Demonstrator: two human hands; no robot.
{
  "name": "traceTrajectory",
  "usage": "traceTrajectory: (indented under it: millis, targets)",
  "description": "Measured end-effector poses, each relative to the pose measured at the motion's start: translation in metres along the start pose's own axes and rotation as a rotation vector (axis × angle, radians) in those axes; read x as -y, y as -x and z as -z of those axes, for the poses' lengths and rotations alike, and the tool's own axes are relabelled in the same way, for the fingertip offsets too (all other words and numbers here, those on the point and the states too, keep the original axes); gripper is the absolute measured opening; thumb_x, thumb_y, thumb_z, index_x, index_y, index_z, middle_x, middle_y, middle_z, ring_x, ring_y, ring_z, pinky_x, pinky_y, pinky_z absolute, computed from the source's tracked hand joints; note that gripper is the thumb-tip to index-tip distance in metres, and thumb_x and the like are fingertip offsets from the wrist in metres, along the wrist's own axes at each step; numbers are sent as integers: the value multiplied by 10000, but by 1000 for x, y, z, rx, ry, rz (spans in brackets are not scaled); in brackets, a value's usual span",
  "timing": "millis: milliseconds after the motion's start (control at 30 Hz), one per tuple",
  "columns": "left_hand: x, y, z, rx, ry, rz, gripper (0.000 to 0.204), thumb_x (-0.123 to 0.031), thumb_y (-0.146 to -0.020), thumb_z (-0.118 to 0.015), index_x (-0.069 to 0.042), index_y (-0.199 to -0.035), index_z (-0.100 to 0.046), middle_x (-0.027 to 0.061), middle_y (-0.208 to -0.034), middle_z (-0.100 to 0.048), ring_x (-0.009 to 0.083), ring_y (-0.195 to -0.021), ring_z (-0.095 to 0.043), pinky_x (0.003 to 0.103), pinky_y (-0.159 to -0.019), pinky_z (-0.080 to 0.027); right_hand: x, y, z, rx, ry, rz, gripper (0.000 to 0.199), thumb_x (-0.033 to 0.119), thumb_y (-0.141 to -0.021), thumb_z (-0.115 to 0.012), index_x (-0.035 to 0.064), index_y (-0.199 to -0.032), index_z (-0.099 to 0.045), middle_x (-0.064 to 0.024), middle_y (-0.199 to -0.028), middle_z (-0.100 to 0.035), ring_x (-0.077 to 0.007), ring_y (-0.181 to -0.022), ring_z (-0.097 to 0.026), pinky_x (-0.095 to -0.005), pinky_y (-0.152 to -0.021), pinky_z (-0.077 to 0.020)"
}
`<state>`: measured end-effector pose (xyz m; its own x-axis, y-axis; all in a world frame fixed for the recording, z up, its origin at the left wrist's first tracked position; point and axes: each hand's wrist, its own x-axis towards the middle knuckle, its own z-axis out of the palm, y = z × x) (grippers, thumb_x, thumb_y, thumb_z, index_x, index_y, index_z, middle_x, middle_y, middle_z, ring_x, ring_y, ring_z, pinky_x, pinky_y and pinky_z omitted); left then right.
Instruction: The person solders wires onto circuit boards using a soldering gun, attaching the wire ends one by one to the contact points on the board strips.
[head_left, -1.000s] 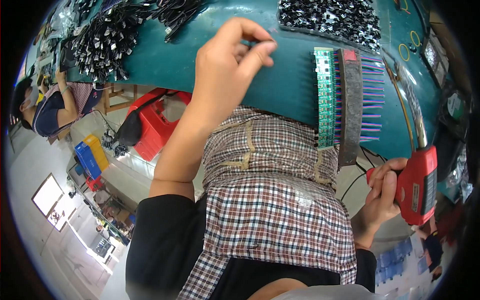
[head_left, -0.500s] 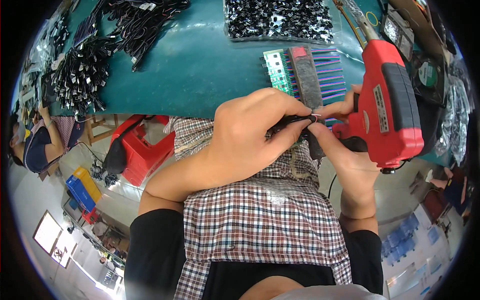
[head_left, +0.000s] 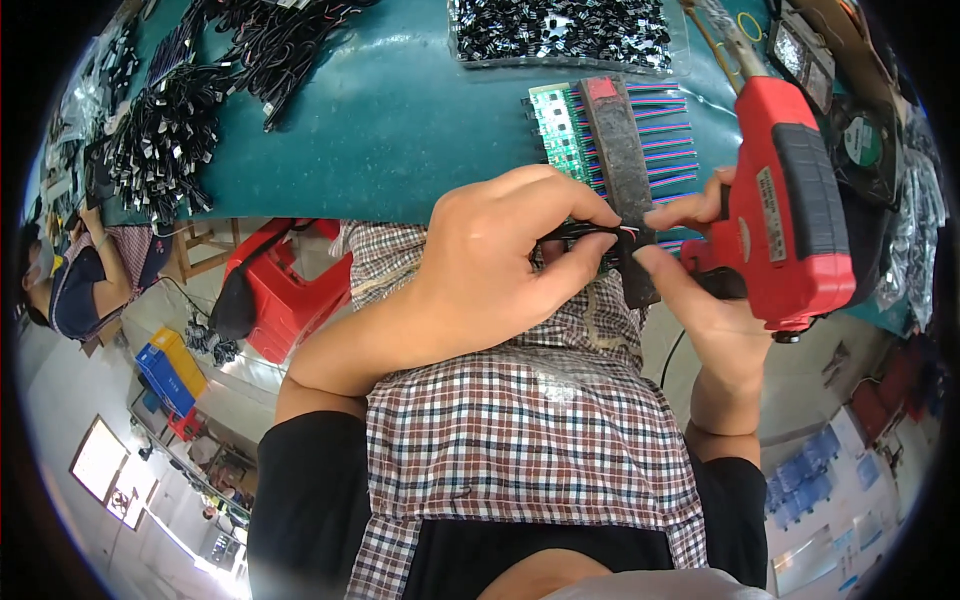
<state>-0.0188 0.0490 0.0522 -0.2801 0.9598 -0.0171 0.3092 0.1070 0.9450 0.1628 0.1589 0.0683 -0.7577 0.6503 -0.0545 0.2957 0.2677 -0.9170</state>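
Over lap | left hand (head_left: 490, 270) fingers pinch black connector (head_left: 585, 232) | right hand (head_left: 715, 300) grips red tool (head_left: 795, 210)

We see a red moulded-plastic glue gun (head_left: 790, 200) with a smooth, slightly glossy shell and a matt black rubbery grip panel. The teal bench (head_left: 400, 130) has a smooth matt top, like a mat. The green circuit board (head_left: 556, 122) looks hard and satin, its thin coloured ribbon wires (head_left: 668, 130) plastic-coated. The dark grey bar (head_left: 615, 140) across them looks rough and dusty. The checked apron (head_left: 520, 440) is soft woven cloth. The black cable bundles (head_left: 165, 140) are glossy plastic.
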Motion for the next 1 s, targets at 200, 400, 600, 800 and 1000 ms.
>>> traceTrajectory:
  millis: [200,400,600,800,1000]
  targets:
    - [-1,2,-2,32,27,-30,152,8,-762,-757,-17,-904,-708,72,-828,-683,131,-664,-643,235,-557,-487,-1,-1,-4,61,-101,-39,627,-210,-775,-646,-9,-1313,-395,-61,-1017,-492,-182,-933,-660,-280,-799,-522]
    - [2,-2,4,139,-104,-121,126,-39,-755,-758,-37,-871,-707,63,-767,-667,139,-595,-598,252,-496,-422,-18,1,10,136,108,117,580,-172,-818,-639,-12,-1317,-388,-83,-1063,-530,-175,-925,-645,-306,-865,-511]
    - [3,-3,4,22,-9,31,97,-54,-789,-754,-30,-865,-698,32,-760,-658,84,-587,-562,235,-495,-401,-6,-5,10,59,38,53,666,-160,-737,-722,-2,-1294,-393,-54,-996,-489,-202,-968,-645,-329,-880,-512]
    - [-1,-2,0,13,-13,68,94,-40,-794,-752,-29,-863,-689,28,-770,-658,80,-603,-566,230,-494,-398,2,-6,-3,89,26,49,679,-156,-723,-736,7,-1290,-399,-56,-1005,-491,-195,-946,-656,-318,-837,-526]
    - [7,-5,4,75,-22,-108,109,-38,-767,-757,-39,-851,-687,59,-773,-660,157,-590,-600,274,-501,-438,-7,-7,3,154,52,67,641,-181,-747,-686,15,-1289,-405,-69,-1021,-502,-183,-913,-659,-306,-810,-528]
